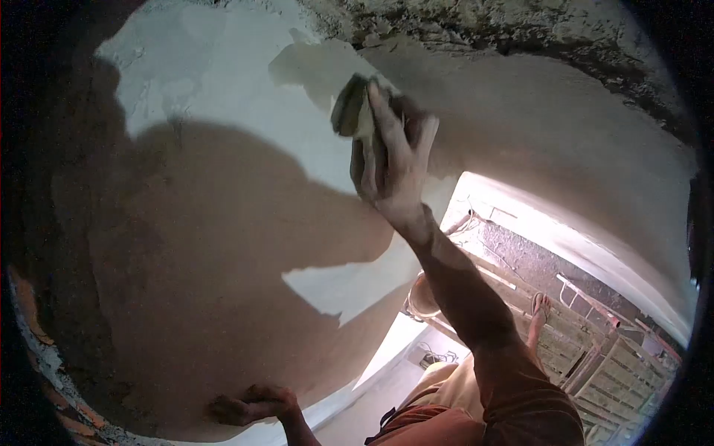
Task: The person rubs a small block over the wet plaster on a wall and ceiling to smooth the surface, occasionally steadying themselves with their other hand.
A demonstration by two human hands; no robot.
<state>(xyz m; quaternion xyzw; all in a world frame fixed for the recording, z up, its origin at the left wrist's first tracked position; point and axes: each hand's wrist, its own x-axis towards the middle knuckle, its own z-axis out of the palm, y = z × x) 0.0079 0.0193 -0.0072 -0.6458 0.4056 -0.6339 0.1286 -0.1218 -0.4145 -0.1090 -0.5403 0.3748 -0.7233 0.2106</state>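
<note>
My right hand (pixel 394 152) is raised high against the plastered wall (pixel 223 245), its fingers wrapped round a sponge (pixel 351 108) with a dark face and a yellowish side. A darker, damp-looking patch (pixel 312 70) spreads over the pale plaster beside the sponge. Low on the left, in shadow, my left hand (pixel 251 405) rests at the wall surface. Its fingers stretch leftward and appear to hold nothing, though the dim light blurs them.
Rough, broken masonry (pixel 476 33) runs along the top edge. Exposed orange brick (pixel 30 308) shows at lower left. Below right, past a bright opening, lie wooden slatted planks (pixel 573 349), a metal frame (pixel 587 301) and a round bucket-like container (pixel 424 297). A foot (pixel 539 305) stands on the planks.
</note>
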